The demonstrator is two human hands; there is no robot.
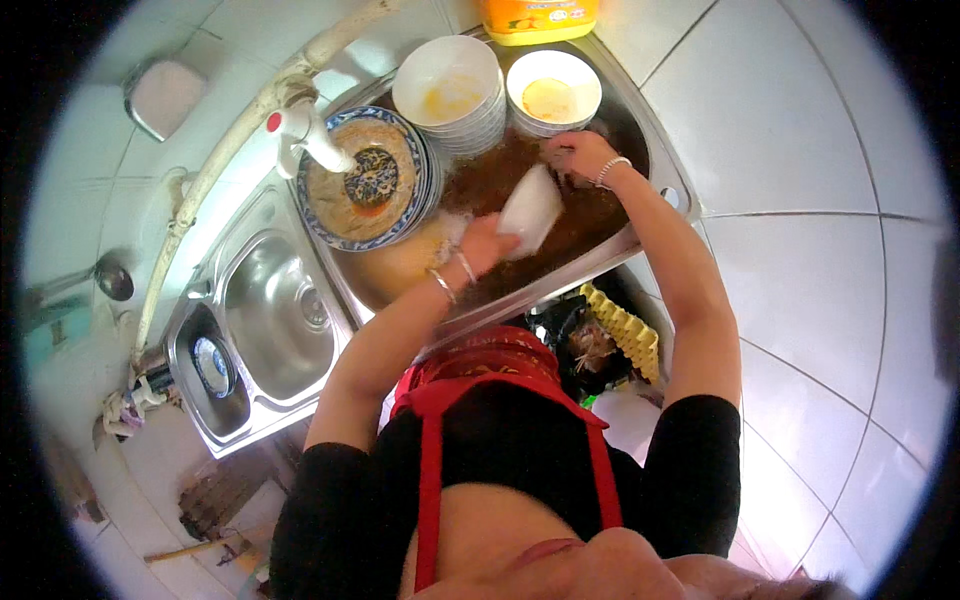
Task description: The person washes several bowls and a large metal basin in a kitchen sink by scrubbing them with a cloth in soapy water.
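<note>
My left hand (486,247) grips a white bowl (531,210), tilted on its side over the brown water (480,184) in a large stainless steel sink (525,289). My right hand (585,156) is at the base of a short stack of white bowls (553,88), fingers bent; whether they hold something is hidden. The top bowl there contains yellowish liquid. Left of it rises a taller stack of white bowls (450,82), the top one stained yellow. A stack of blue-rimmed plates (364,176) stands on the sink's left side, with brown liquid and dark bits on top.
A white tap (307,139) with a red mark reaches over the plates. A yellow-orange container (538,21) stands at the back rim. To the left is a steel sink unit (281,315) with a blue-patterned dish (214,366). Below the front rim lies a yellow egg tray (622,330).
</note>
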